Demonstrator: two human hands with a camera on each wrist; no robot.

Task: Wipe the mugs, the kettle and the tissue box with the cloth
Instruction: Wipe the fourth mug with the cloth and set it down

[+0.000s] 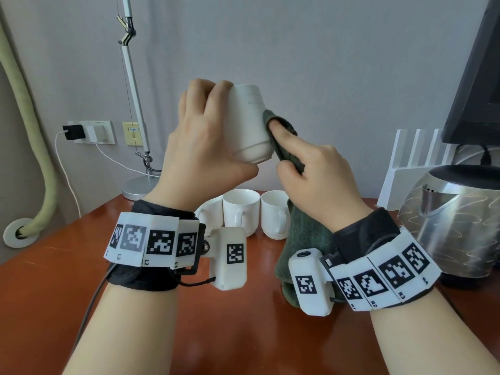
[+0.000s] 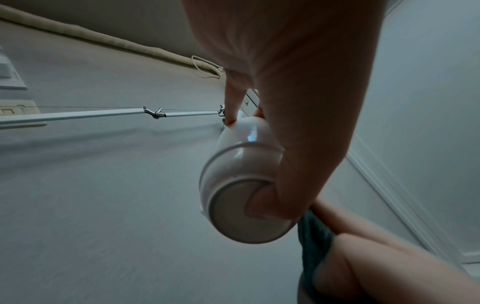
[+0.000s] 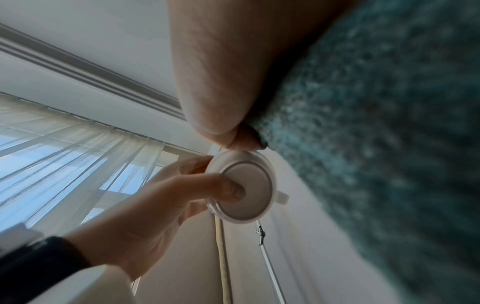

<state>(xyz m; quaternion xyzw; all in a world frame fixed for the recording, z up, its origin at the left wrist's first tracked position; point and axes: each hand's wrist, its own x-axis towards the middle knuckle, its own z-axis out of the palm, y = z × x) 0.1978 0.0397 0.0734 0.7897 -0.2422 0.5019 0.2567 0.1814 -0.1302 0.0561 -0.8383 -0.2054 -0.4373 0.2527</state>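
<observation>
Mug (image 1: 250,123) sits raised above table (image 1: 243,334), base toward camera and long axis tilted, gripped by left hand (image 1: 200,147) with thumb on base, while right hand (image 1: 311,174) pinches cloth (image 1: 284,136) against mug's right side, index finger pressing.

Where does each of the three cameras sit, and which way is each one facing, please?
Head: worn high, looks forward and down at the table; shows both hands, left hand holding the mug, right hand pressing the cloth to it.
Left wrist: looks up along the palm at the mug's base.
Right wrist: looks up past the cloth at the same base.
All three share the mug.
</observation>
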